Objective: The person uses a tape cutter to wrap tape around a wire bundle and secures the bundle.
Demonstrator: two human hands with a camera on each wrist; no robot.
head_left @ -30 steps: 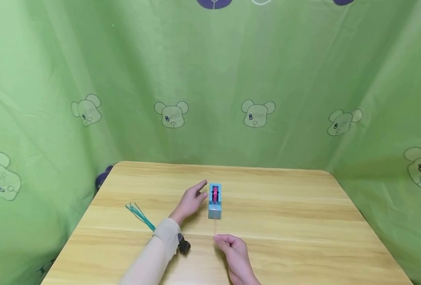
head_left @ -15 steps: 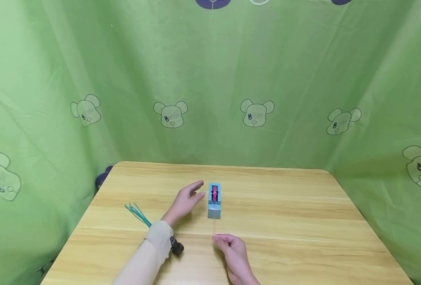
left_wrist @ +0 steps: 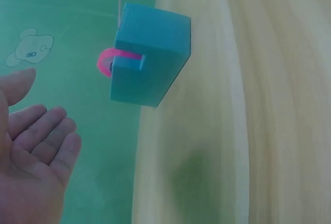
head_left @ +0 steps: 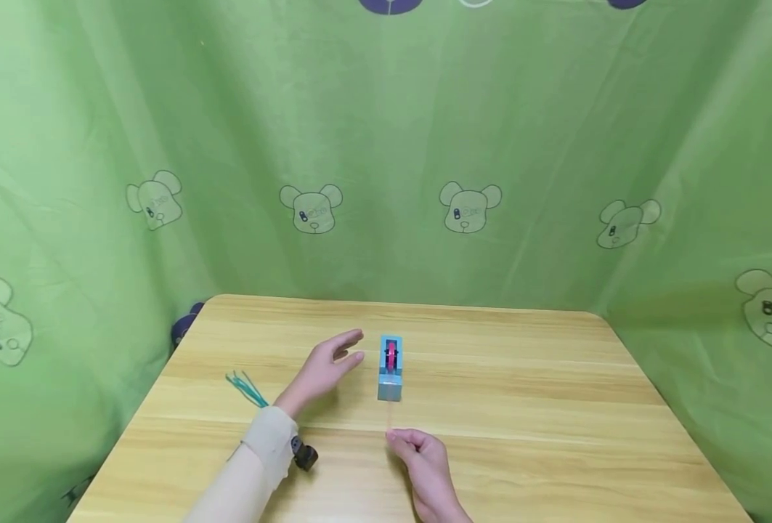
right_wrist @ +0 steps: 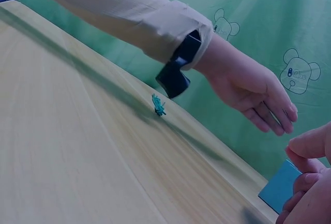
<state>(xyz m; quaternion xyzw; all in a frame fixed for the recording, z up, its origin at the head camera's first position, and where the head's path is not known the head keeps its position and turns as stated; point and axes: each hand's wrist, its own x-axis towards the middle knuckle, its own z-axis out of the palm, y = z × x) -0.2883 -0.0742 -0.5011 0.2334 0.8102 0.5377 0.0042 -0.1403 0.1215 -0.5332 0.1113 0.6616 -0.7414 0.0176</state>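
Observation:
A blue tape dispenser (head_left: 389, 391) with a pink tape roll (head_left: 391, 356) stands mid-table in the head view. From its front a thin strip of clear tape (head_left: 389, 416) runs toward me. My right hand (head_left: 426, 466) pinches the loose end between thumb and forefinger, the other fingers curled in. To the left of the dispenser, my left hand (head_left: 319, 372) hovers with fingers relaxed and thumb apart, holding nothing. The left wrist view has that palm (left_wrist: 36, 167) beside the dispenser (left_wrist: 152, 32), with a gap between them.
A bundle of teal strands (head_left: 247, 390) lies on the wooden table (head_left: 542, 421) beyond the left forearm, partly hidden by it. A black camera (head_left: 304, 455) sits on the left cuff. A green curtain (head_left: 386, 131) hangs behind the table.
My left hand has drawn away from the dispenser, toward the left. The right hand keeps its pinch on the tape, and the strip stays stretched out.

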